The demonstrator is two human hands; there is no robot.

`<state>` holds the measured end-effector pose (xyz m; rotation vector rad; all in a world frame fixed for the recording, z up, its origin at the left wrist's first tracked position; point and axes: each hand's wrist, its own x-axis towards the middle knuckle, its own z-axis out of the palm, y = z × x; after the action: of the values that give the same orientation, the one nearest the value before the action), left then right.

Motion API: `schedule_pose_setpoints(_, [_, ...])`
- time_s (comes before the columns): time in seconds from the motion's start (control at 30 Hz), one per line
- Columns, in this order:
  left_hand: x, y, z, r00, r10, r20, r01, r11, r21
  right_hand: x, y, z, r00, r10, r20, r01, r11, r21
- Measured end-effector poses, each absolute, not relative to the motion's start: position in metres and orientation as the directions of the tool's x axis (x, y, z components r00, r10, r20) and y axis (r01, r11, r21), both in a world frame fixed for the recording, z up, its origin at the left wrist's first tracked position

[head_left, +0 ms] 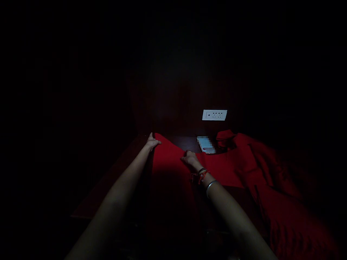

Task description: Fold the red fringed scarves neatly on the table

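Observation:
A red cloth (pixel 173 169) lies spread over a dark wooden table (pixel 108 180) in a very dim room. My left hand (pixel 152 142) grips the cloth's far left corner with fingers closed on the fabric. My right hand (pixel 190 159) pinches the cloth's far edge further right; bracelets and a red cord sit on that wrist. More of the red cloth (pixel 271 173) lies bunched and draped to the right.
A white wall socket plate (pixel 214 115) is on the dark wall behind the table. A small pale flat object (pixel 206 144) lies on the table beyond my right hand. The surroundings are almost black.

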<state>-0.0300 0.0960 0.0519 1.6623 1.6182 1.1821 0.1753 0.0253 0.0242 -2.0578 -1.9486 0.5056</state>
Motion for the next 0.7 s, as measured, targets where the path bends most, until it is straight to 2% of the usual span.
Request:
schedule_pose_setpoints(0.13, [-0.015, 0.079, 0.078, 0.029, 0.987, 0.159, 0.298, -0.161, 0.941, 0.183, 0.04, 0.037, -0.025, 0.993, 0.113, 0.874, 0.077, -0.48])
schedule_pose_setpoints(0.2, [-0.01, 0.068, 0.085, 0.14, 0.97, 0.199, 0.244, -0.229, 0.943, 0.186, 0.049, 0.048, -0.096, 0.965, 0.243, 0.82, 0.215, -0.53])
schedule_pose_setpoints(0.3, [-0.006, 0.054, 0.091, 0.269, 0.911, 0.313, 0.282, -0.385, 0.879, 0.188, 0.058, 0.067, -0.209, 0.91, 0.358, 0.725, 0.39, -0.568])
schedule_pose_setpoints(0.43, [-0.001, 0.041, 0.1, 0.33, 0.853, 0.405, 0.314, -0.503, 0.805, 0.189, 0.056, 0.091, -0.255, 0.858, 0.446, 0.64, 0.496, -0.588])
schedule_pose_setpoints(0.53, [0.004, 0.034, 0.11, 0.322, 0.845, 0.426, 0.283, -0.516, 0.809, 0.193, 0.046, 0.108, -0.29, 0.82, 0.493, 0.578, 0.56, -0.593])
schedule_pose_setpoints(0.7, [0.015, 0.025, 0.126, 0.341, 0.812, 0.474, 0.243, -0.563, 0.79, 0.205, 0.03, 0.132, -0.377, 0.777, 0.504, 0.586, 0.622, -0.52])
